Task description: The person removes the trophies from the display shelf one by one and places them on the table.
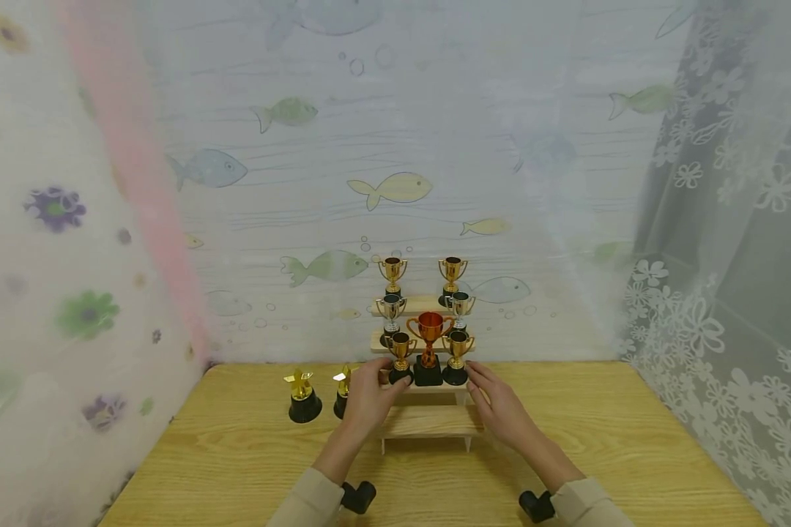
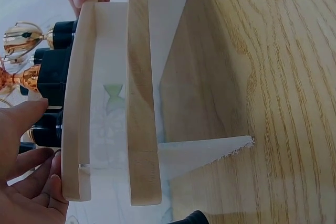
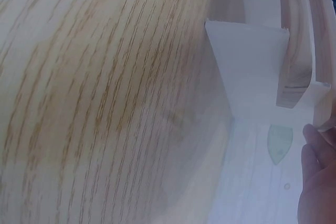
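Note:
A stepped wooden display stand (image 1: 430, 421) holds small trophy cups on its upper steps. My left hand (image 1: 368, 399) pinches the black base of a small gold trophy cup (image 1: 400, 344) at the left end of the third step down. Beside that cup stands a taller orange-red trophy cup (image 1: 430, 329) on a square black base. Another gold trophy cup (image 1: 458, 342) is to its right. My right hand (image 1: 506, 413) touches the right end of this step by that cup, its fingers (image 3: 314, 142) fairly straight. The lowest step carries nothing.
Gold cups (image 1: 452, 269) stand on the top step, silver cups (image 1: 392, 307) on the one below. Two gold star trophies (image 1: 303, 402) with black bases stand on the wooden table (image 1: 237, 454), left of the stand. A fish-printed curtain (image 1: 395, 132) hangs behind.

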### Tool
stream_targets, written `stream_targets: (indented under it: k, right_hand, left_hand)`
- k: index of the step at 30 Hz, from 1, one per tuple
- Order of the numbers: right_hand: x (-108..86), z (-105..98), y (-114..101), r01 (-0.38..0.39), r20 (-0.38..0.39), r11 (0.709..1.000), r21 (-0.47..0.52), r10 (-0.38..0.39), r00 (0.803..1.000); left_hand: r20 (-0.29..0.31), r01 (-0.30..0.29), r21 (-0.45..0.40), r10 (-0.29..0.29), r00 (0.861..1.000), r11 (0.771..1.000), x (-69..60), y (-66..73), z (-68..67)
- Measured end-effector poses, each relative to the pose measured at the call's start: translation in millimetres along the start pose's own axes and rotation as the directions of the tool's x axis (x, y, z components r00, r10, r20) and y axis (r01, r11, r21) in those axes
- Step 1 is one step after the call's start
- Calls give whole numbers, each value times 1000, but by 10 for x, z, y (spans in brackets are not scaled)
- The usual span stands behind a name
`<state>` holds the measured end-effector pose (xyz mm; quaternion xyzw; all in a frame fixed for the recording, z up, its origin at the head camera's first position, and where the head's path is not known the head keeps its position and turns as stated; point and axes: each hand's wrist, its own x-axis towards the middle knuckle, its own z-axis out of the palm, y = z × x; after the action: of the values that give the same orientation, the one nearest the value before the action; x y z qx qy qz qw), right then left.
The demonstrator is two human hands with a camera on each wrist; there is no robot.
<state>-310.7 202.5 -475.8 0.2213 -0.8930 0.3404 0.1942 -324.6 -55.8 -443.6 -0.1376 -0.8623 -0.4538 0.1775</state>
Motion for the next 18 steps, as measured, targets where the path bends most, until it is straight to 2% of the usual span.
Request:
stream_targets:
  k: [18]
  right_hand:
    - [2,-15,-30,-12,14,1000,5,12,1000]
  left_hand:
    - [-25,14,25,-14,1000,1000,9,6,30]
